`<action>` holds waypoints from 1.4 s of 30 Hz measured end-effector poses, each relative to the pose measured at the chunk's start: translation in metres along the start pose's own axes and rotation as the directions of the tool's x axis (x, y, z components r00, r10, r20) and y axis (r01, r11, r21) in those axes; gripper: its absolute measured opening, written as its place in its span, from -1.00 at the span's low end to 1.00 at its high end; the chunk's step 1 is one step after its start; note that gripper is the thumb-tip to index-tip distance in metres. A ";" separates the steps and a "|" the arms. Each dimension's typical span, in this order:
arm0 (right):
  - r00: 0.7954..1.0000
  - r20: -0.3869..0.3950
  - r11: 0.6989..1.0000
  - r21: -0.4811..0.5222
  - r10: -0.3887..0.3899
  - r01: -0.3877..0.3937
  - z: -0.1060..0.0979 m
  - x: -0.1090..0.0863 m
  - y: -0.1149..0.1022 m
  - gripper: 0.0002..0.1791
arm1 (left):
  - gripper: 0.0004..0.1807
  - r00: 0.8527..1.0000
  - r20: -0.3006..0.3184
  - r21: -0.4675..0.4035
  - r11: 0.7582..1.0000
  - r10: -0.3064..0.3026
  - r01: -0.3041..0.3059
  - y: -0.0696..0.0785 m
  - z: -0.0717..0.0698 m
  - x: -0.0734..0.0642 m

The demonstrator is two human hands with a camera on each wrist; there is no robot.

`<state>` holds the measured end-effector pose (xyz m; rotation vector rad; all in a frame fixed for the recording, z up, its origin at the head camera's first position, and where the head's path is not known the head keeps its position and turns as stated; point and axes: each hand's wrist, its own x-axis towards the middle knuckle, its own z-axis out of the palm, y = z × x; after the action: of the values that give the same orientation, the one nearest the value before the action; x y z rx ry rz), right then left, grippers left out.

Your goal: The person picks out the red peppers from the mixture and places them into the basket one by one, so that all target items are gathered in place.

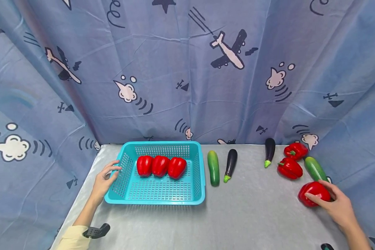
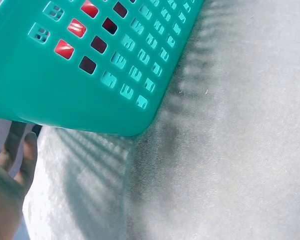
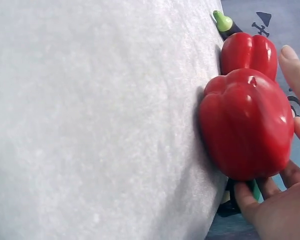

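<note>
At the far right of the head view, my right hand holds a red bell pepper between thumb and fingers. The right wrist view shows that bell pepper low over the grey surface, fingers curving against one end. My left hand is at the left rim of a turquoise basket, its fingertips at the rim and the thumb apart from the fingers. From the left wrist, part of the hand appears below the basket's corner. Three red bell peppers lie in a row inside the basket.
Right of the basket lie a cucumber and an eggplant. Farther right are another eggplant, two red bell peppers and a second cucumber. A blue patterned curtain borders the table's back and sides.
</note>
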<state>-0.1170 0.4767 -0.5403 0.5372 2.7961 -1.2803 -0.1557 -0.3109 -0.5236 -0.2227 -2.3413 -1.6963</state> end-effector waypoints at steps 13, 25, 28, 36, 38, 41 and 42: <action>0.999 -0.037 1.000 -0.012 -0.020 0.020 0.004 0.005 0.005 0.03 | -0.80 1.000 -0.003 -0.006 1.000 0.009 -0.009 0.000 0.000 -0.001; 0.996 -0.066 0.998 0.008 0.056 -0.056 0.005 0.008 0.012 0.05 | -0.79 1.000 0.001 0.026 1.000 0.003 -0.003 0.002 0.000 -0.001; 0.994 -0.069 0.997 -0.002 0.079 -0.079 0.004 0.008 0.011 0.06 | -0.80 1.000 0.001 0.029 1.000 0.005 -0.005 -0.007 0.000 0.000; 1.000 -0.022 0.997 -0.075 0.023 -0.024 0.005 0.010 0.010 0.11 | -0.78 1.000 -0.002 0.013 1.000 0.006 -0.006 -0.033 -0.004 0.003; 1.000 0.002 0.994 -0.106 0.008 -0.008 0.006 0.011 0.009 0.19 | -0.78 1.000 -0.004 0.004 1.000 0.009 -0.009 -0.034 -0.004 0.003; 1.000 0.024 0.991 -0.134 -0.007 0.010 0.008 0.012 0.007 0.28 | -0.78 1.000 -0.002 -0.003 1.000 0.014 -0.014 -0.034 -0.004 0.003; 1.000 0.027 0.990 -0.139 -0.010 0.014 0.009 0.012 0.007 0.30 | -0.78 1.000 -0.002 -0.004 1.000 0.014 -0.014 -0.034 -0.004 0.003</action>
<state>-0.1276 0.4778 -0.5534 0.4933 2.8436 -1.0748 -0.1671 -0.3253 -0.5527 -0.2378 -2.3300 -1.6936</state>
